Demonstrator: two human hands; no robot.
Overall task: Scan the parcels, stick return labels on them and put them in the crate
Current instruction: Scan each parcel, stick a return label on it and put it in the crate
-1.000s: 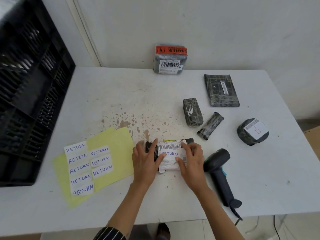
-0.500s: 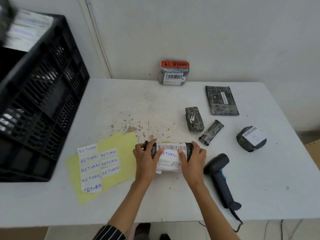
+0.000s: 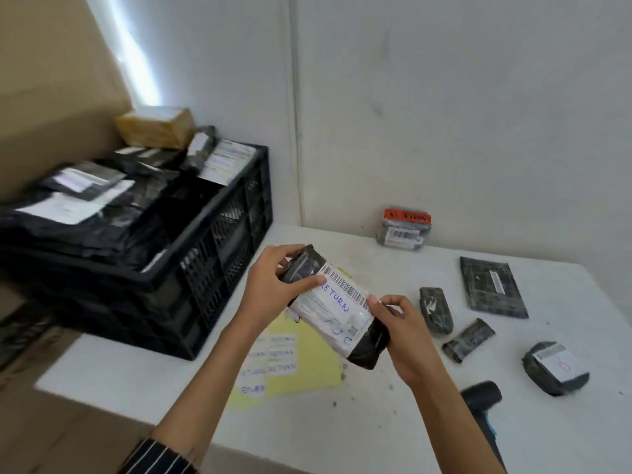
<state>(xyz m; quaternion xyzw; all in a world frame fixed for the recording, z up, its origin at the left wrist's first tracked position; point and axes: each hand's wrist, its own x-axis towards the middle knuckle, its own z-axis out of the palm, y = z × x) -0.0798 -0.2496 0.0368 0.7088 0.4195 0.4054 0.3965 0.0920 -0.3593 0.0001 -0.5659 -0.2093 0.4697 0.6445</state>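
I held the parcel (image 3: 338,309) above the table (image 3: 376,425), near the crate (image 3: 222,234), left hand (image 3: 270,285) gripping its top end, right hand (image 3: 407,336) gripping its lower end. The crate looked heaped to its rim, so I judged the parcel might slide off the pile; the slick wrap might also slip my fingertips. The white table was stained, with other parcels (image 3: 492,285), a scanner (image 3: 480,395) and a yellow label sheet (image 3: 318,367) on it, against a bare white wall (image 3: 444,114).

Left sleeve (image 3: 155,456): dark fabric, thin white stripes, ends near the elbow. Left hand (image 3: 270,285) and right hand (image 3: 408,340) bare.
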